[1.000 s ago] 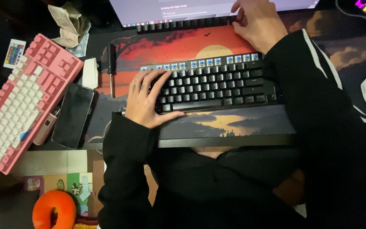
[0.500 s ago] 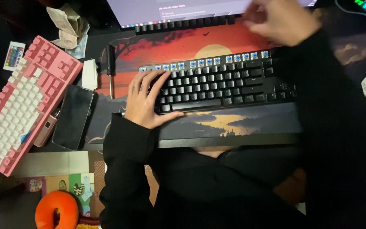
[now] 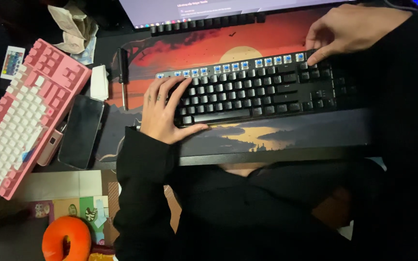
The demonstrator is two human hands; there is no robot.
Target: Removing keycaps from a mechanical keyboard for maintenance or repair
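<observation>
My left hand [image 3: 163, 112] lies flat over the left end of the black keyboard [image 3: 257, 89] on the sunset desk mat [image 3: 267, 41], pinning it, gripping nothing. My right hand [image 3: 349, 29] pinches at the bare blue switches [image 3: 247, 65] of the top row, near its right end; best to work straight up and down there and keep the board pinned flat.
</observation>
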